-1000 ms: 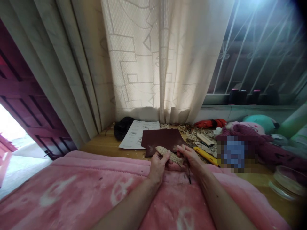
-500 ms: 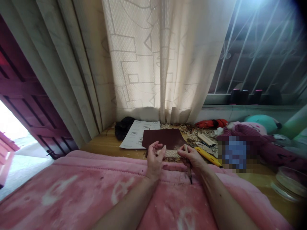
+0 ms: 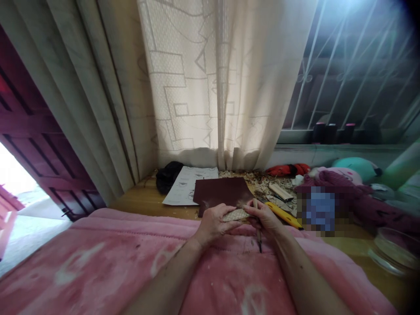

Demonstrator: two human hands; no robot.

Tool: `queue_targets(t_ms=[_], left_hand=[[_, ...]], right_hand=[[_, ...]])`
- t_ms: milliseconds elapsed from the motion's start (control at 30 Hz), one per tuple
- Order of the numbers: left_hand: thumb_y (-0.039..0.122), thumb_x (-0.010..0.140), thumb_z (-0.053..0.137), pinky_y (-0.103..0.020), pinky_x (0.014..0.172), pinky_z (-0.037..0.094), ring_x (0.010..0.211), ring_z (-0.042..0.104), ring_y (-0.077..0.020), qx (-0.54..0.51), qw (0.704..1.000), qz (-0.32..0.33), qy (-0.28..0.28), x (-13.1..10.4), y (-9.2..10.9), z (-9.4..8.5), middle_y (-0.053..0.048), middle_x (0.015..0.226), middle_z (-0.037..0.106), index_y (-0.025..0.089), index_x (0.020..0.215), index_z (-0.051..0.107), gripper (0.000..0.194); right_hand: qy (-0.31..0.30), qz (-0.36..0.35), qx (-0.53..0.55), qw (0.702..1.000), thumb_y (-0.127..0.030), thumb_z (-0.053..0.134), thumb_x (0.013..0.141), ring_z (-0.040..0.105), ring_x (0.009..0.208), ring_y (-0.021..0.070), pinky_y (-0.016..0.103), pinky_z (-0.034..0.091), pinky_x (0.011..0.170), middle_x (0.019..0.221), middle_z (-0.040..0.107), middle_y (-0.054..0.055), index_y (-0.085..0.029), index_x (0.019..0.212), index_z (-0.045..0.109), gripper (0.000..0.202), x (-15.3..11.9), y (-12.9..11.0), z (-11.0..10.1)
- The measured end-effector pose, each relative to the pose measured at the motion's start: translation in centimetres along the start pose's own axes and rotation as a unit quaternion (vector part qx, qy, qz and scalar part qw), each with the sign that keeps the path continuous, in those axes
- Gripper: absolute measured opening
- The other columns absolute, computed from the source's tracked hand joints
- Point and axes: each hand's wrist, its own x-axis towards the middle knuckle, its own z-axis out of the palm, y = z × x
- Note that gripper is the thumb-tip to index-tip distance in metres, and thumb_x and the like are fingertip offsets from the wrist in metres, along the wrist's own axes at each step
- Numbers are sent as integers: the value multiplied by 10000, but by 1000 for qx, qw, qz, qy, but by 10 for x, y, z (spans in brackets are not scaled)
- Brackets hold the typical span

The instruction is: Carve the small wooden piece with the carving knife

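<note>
My left hand (image 3: 216, 223) is closed on the left end of a small pale carved wooden piece (image 3: 236, 215) with a scaly, patterned surface. At its right end, my right hand (image 3: 262, 214) pinches the piece with thumb and fingertips. The same right hand also keeps a thin wooden-handled carving tool (image 3: 255, 204), its dark narrow tip pointing down toward the pink blanket (image 3: 157, 258). The shape of its blade is too small to make out. Behind my hands lies a dark brown sheet (image 3: 219, 190).
A printed white paper (image 3: 187, 186) and a black bag (image 3: 168, 177) lie to the left. On the right are a yellow utility knife (image 3: 284, 214), a pale block (image 3: 280, 191), wood shavings (image 3: 262, 177), a red bundle (image 3: 288, 169), plush toys (image 3: 356, 168) and a clear bowl (image 3: 393, 249).
My left hand, earlier raised with fingers apart, has turned and closed on the left end of the wooden piece. My right hand stays nearly in place with the tool.
</note>
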Motion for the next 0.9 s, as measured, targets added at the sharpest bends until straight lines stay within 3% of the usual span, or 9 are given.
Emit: queue_targets(t_ms=[100, 233, 500, 767, 900], left_hand=[[403, 731, 582, -231, 696, 409, 790, 582, -172, -26, 1000, -6, 9, -1, 3, 1, -40, 900, 648, 192, 993, 632, 340], [357, 713, 600, -230, 680, 409, 778, 589, -176, -3, 1000, -15, 1, -3, 6, 4, -39, 889, 655, 180, 954, 623, 300], [440, 742, 552, -240, 602, 381, 728, 604, -203, 69, 995, -22, -74, -13, 14, 21, -58, 827, 665, 181, 960, 615, 344], [408, 725, 561, -234, 602, 362, 721, 584, -189, 92, 990, -36, -102, -15, 20, 28, -37, 819, 657, 196, 914, 628, 292], [410, 727, 550, -228, 593, 346, 716, 562, -174, 103, 989, -34, -104, -16, 23, 30, -31, 797, 643, 191, 863, 632, 271]], right_hand=[[19, -5, 9, 1000, -376, 735, 579, 289, 309, 29, 140, 120, 282, 451, 448, -52, -172, 624, 478, 332, 2, 1, -1], [95, -47, 91, 990, -517, 602, 665, 312, 312, 34, 149, 150, 262, 538, 543, 9, -152, 629, 533, 373, 7, -2, -8], [245, -202, 179, 931, -439, 632, 659, 346, 310, 44, 158, 258, 284, 470, 516, -23, -174, 603, 459, 322, 7, -19, -30], [273, -247, 180, 912, -456, 623, 689, 221, 280, 34, 148, 189, 261, 368, 293, -107, -186, 614, 425, 343, 2, -28, -29], [229, -189, 227, 927, -455, 566, 744, 174, 280, 30, 140, 142, 262, 370, 242, -114, -177, 618, 421, 338, 1, -27, -19]])
